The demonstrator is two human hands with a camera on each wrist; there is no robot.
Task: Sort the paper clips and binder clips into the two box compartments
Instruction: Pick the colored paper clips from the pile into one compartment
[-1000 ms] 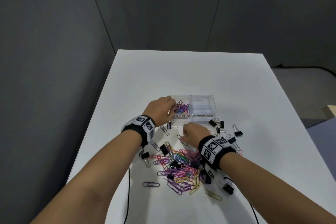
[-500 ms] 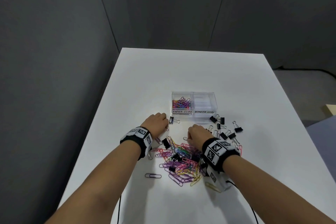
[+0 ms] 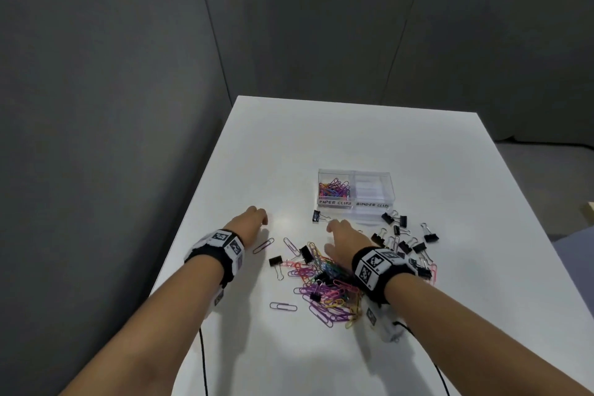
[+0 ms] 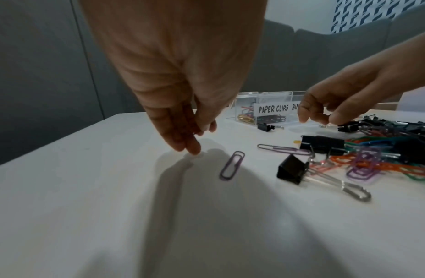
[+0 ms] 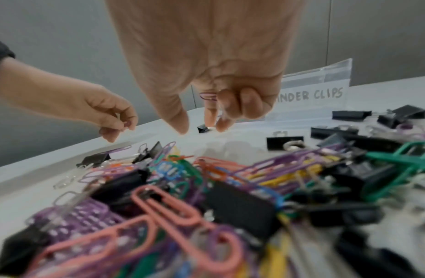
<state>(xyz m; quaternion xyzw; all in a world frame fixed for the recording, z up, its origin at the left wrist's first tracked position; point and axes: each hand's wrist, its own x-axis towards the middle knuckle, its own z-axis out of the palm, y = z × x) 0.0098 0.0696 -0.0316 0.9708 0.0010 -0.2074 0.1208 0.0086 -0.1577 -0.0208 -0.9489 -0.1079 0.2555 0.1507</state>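
Note:
A clear two-compartment box (image 3: 353, 206) stands mid-table. Its "PAPER CLIPS" side holds coloured paper clips (image 3: 334, 190); the "BINDER CLIPS" side (image 3: 373, 191) looks bare. A mixed pile of coloured paper clips and black binder clips (image 3: 328, 286) lies in front of it. My left hand (image 3: 262, 215) is left of the pile, fingertips down at the table, pinching what looks like a small purple paper clip (image 5: 127, 123). My right hand (image 5: 199, 124) hovers over the pile's far edge. It holds a purple paper clip (image 5: 207, 96) in its curled fingers, with thumb and forefinger near a lone binder clip (image 5: 204, 128).
More black binder clips (image 3: 401, 238) are scattered right of the pile. A single purple paper clip (image 4: 231, 165) lies just right of my left hand, another (image 3: 283, 306) near the pile's front. Black cables hang over the table's near edge (image 3: 202, 363).
My left hand came back from the paper clip compartment to the table and slid left. My right hand stayed over the pile, edging toward the lone binder clip.

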